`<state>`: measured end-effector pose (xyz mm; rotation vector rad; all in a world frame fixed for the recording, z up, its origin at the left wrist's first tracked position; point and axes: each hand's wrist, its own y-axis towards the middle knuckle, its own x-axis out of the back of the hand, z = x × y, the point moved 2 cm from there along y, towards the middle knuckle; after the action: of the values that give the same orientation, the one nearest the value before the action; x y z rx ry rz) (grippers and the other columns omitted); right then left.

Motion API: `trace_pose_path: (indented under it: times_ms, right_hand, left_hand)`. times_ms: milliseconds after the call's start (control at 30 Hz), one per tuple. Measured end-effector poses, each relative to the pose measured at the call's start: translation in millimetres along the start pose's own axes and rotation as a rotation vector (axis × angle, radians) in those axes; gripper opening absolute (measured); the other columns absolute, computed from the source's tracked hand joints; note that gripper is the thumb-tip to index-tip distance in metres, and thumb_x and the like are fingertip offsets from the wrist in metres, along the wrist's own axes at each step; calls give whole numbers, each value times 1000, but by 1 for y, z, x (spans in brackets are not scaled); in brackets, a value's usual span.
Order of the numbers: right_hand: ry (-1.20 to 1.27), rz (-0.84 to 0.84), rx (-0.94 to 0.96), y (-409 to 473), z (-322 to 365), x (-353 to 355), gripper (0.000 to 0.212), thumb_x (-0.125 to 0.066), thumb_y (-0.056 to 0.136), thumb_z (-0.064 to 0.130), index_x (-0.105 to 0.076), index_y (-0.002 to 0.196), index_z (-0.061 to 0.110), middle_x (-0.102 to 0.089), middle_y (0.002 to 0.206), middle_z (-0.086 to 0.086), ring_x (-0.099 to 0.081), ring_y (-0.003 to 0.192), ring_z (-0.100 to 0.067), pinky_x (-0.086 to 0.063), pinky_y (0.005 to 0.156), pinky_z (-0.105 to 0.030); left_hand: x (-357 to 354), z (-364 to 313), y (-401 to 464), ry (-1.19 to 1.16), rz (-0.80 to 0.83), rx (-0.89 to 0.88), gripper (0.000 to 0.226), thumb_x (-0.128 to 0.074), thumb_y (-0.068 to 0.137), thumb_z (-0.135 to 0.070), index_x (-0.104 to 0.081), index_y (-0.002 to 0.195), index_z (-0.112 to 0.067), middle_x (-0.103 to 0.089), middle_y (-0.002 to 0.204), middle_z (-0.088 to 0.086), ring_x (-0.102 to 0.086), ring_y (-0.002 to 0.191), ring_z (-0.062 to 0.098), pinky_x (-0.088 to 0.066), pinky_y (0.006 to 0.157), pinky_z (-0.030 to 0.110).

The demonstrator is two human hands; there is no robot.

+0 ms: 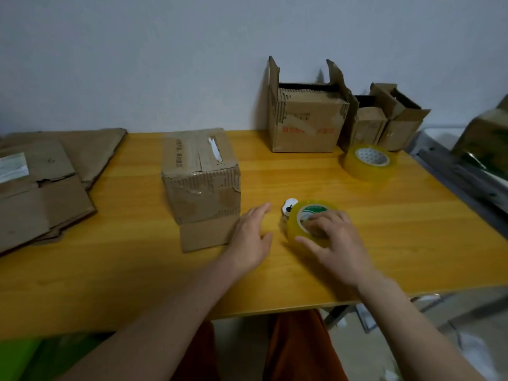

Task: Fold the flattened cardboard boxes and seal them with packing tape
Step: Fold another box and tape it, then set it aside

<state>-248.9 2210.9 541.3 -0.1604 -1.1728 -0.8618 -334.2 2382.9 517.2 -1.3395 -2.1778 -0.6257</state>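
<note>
A folded cardboard box (202,177) stands in the middle of the yellow table (137,270), one bottom flap lying flat toward me. My left hand (251,237) hovers just right of that flap, fingers straight and holding nothing. My right hand (334,242) grips a roll of clear packing tape (299,215) with a green-and-white core, fingers curled over its top and into the hole. A small white object (288,206) sits against the roll's far left side. A stack of flattened cardboard boxes (49,182) lies at the table's left end.
A second, larger tape roll (369,162) lies at the back right. Behind it stand an open box (306,116) and two smaller open boxes (384,122) against the wall. A metal rack (467,182) borders the table's right edge.
</note>
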Motion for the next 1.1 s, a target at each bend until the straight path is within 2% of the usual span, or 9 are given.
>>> trace_pose_path:
  times_ms: [133,300,467,567,633,733,833,1000,1100]
  right_hand:
    - [-294,29,56,-13,-9,-13,53,-85,60,42,-68,99,10,-62,118,-12,-45,123,-35,-38,103,-58]
    - [-229,44,-25,-12,-11,-15,45,-89,57,30,-66,90,10,-55,131,-15,-39,131,-40,-34,101,-65]
    - [216,97,-52,-7,-7,-2,44,-81,71,29,-58,105,13,-21,156,-4,-12,144,-21,-14,116,-35]
    - [209,110,38,-6,1,8,76,-86,66,31,-41,128,27,-5,159,8,0,147,-13,-12,117,-32]
    - [264,8,95,-3,12,14,91,-84,69,14,-28,138,35,-12,158,8,-9,146,-10,-16,116,-24]
    - [625,-304,-31,3,28,17,84,-77,72,-3,-33,139,24,-43,139,2,-41,128,-3,-34,103,-11]
    - [898,-418,-208,9,49,3,58,-71,78,9,-48,130,21,-59,117,2,-57,106,-7,-49,91,-26]
    - [734,-429,-68,23,64,6,49,-62,75,-4,-56,122,9,-60,108,8,-55,93,6,-38,78,-2]
    - [614,-456,-112,37,53,14,62,-59,75,-19,-53,131,6,-56,122,-5,-50,110,-12,-33,81,2]
  left_hand:
    - [-19,0,21,-113,84,112,46,-67,89,-9,-55,133,-18,-57,136,-3,-49,127,12,-38,108,30]
    - [-17,-3,20,-214,-79,131,9,-72,84,-11,-70,81,-19,-68,91,-8,-63,94,10,-49,89,25]
    - [0,-21,6,-308,-147,59,15,-66,89,-9,-63,79,-19,-70,103,0,-65,92,7,-52,82,18]
    - [31,-31,0,-221,-251,82,15,-67,90,-15,-61,77,-20,-68,82,-2,-63,74,12,-51,65,21]
    - [50,-36,-8,-343,-243,136,15,-66,90,-13,-61,76,-16,-67,74,4,-65,68,17,-57,66,32]
    - [66,-45,-25,-534,-220,201,11,-62,92,-10,-62,81,-8,-69,72,8,-69,69,20,-60,72,35]
    - [74,-49,-36,-673,-242,266,11,-59,95,-11,-63,85,-7,-73,82,9,-72,75,18,-58,71,27]
    - [106,-38,-51,-652,-353,269,7,-61,91,-4,-64,85,-2,-74,83,9,-73,77,18,-57,68,22]
    - [132,-23,-61,-569,-423,279,7,-61,91,-5,-66,88,-2,-73,83,4,-71,77,10,-55,66,15]
